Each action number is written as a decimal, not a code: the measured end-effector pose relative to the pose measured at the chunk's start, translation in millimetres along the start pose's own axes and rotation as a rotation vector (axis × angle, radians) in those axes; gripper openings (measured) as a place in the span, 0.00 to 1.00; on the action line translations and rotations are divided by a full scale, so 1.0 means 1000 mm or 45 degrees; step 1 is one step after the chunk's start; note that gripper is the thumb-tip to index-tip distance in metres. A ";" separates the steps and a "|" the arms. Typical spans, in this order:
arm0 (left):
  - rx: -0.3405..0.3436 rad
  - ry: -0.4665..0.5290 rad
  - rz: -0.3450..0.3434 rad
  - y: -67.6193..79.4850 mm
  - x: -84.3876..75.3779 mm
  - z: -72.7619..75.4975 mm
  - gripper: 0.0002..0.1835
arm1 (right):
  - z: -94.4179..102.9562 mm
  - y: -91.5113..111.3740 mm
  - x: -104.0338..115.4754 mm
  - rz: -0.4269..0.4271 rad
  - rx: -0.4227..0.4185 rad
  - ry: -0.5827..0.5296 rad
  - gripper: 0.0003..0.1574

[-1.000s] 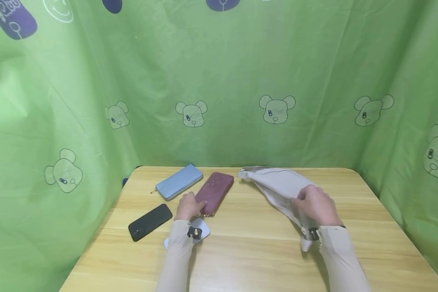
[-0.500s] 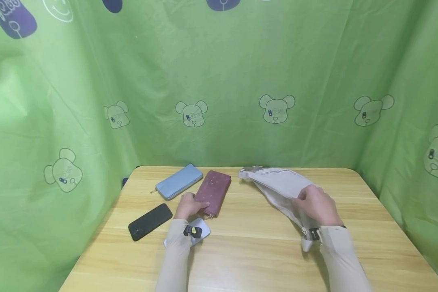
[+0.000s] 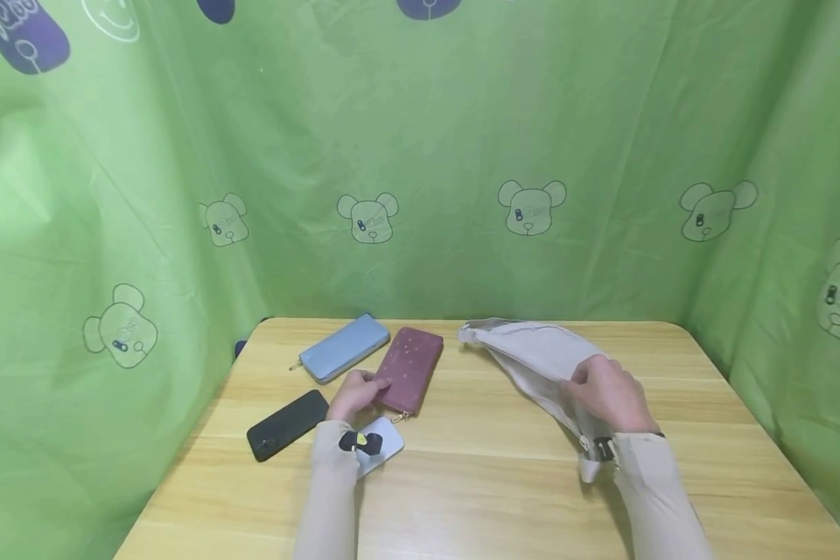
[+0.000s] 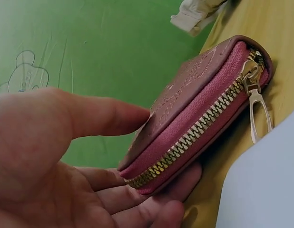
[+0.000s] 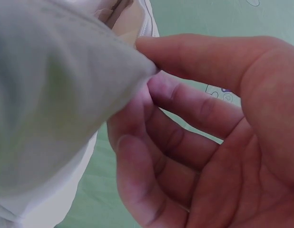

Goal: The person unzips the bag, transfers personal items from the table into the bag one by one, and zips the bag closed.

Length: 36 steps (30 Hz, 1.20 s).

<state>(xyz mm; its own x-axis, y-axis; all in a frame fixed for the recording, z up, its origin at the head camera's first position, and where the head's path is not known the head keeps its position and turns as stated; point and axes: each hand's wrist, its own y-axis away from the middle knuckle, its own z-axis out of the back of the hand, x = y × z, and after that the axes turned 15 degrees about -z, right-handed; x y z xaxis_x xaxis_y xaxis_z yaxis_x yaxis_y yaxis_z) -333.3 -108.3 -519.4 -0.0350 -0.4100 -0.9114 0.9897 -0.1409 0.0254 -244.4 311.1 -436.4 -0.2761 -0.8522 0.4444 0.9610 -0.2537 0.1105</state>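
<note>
- Our left hand [image 3: 354,395] pinches the maroon wallet [image 3: 411,367] (thumb above); we should grip deeper.
- Our right hand [image 3: 610,393] pinches the pale bag [image 3: 547,350]; we shouldn't tug.

The maroon wallet [image 3: 413,365] is gold-zipped; the bag [image 3: 542,351] pale grey; the curtain [image 3: 434,272] bear-printed green.

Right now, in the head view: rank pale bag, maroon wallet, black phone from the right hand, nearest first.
1. Pale bag: at the right, its edge pinched in the grip of the right hand.
2. Maroon wallet: left of the bag, held by the left hand.
3. Black phone: farthest left of the three.
</note>
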 end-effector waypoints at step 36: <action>0.064 0.511 -0.028 -0.008 0.006 0.000 0.31 | -0.002 -0.004 -0.001 -0.027 0.027 0.015 0.16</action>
<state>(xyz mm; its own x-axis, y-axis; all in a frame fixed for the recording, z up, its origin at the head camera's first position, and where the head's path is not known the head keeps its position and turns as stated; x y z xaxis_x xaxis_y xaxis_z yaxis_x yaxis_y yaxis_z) -341.2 -110.0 -524.9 0.0110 -0.0233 -0.9997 0.9809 -0.1939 0.0153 -248.0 312.0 -438.8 -0.2962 -0.8521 0.4316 0.9551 -0.2618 0.1385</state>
